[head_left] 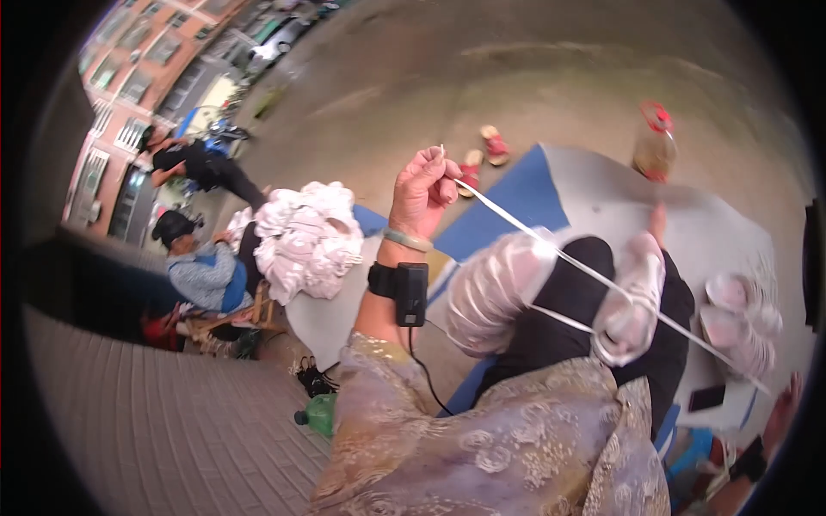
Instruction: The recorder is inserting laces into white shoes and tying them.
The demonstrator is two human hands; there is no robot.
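Observation:
My left hand (426,189) is raised ahead of my lap, with thumb and fingers pinched on one end of a white shoelace (516,224). From there the lace runs taut down to a pale pinkish-white shoe (626,331) on my lap, its opening toward me. Beyond the shoe the lace stretches to the far right, where my right hand (785,408) is closed on it at the picture's rim, partly blurred. Another stretch of lace leaves the shoe's left side. Over my left knee lies a stack of nested pale shoes (495,288).
More pale shoes (740,322) and a dark phone (706,398) lie on the mat (594,181) at right. A red-capped bottle (656,146) and red sandals (482,159) stand ahead. At left, a seated person (206,267) is beside a large pale pile (305,232); another person (202,163) stands behind.

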